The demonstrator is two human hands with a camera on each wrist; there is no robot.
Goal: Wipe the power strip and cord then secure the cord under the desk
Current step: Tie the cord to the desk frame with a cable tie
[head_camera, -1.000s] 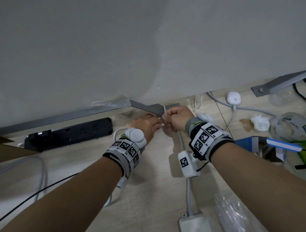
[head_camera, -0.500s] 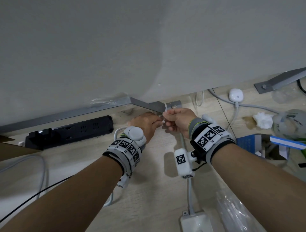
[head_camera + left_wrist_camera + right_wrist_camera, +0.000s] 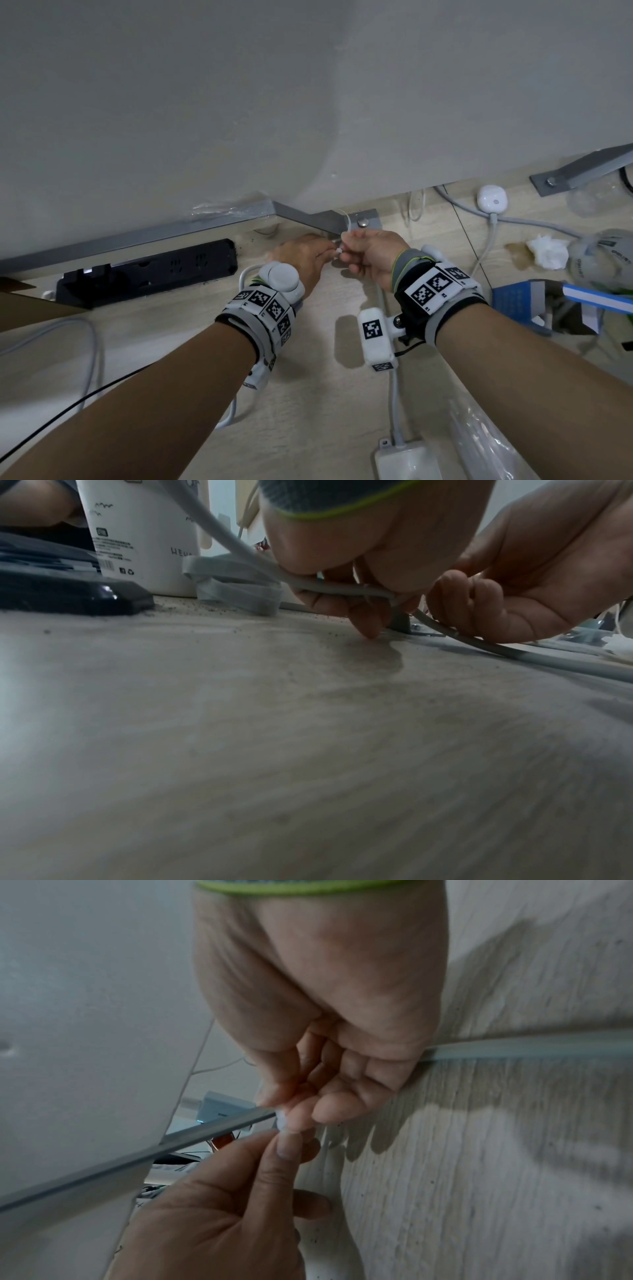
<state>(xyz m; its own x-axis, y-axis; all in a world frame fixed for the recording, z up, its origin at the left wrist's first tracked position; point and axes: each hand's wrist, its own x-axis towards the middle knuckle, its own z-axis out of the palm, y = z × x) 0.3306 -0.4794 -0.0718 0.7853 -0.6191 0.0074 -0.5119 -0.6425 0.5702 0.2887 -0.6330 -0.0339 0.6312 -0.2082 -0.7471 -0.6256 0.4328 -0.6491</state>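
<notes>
My left hand (image 3: 325, 250) and right hand (image 3: 349, 248) meet on the floor just before the grey metal desk foot (image 3: 308, 219). A thin white zip tie (image 3: 346, 222) loops over that foot. Both hands pinch the tie's small white head (image 3: 281, 1121), the right hand (image 3: 291, 1110) from above and the left hand (image 3: 284, 1139) from below. The left hand (image 3: 359, 601) also curls over the grey cord (image 3: 342, 589). That cord (image 3: 394, 394) runs back to a white power strip (image 3: 407, 460). A black power strip (image 3: 147, 270) lies along the wall at left.
A crumpled tissue (image 3: 548, 251), a round white plug (image 3: 491, 205), a blue box (image 3: 524, 305) and a clear plastic bag (image 3: 486, 442) lie on the floor at right. A white container (image 3: 143, 539) stands beyond the black strip. The floor is dusty near the foot.
Both hands stay together at the zip tie by the desk foot. The right wrist has turned slightly, and the bolt on the foot now shows above the right hand.
</notes>
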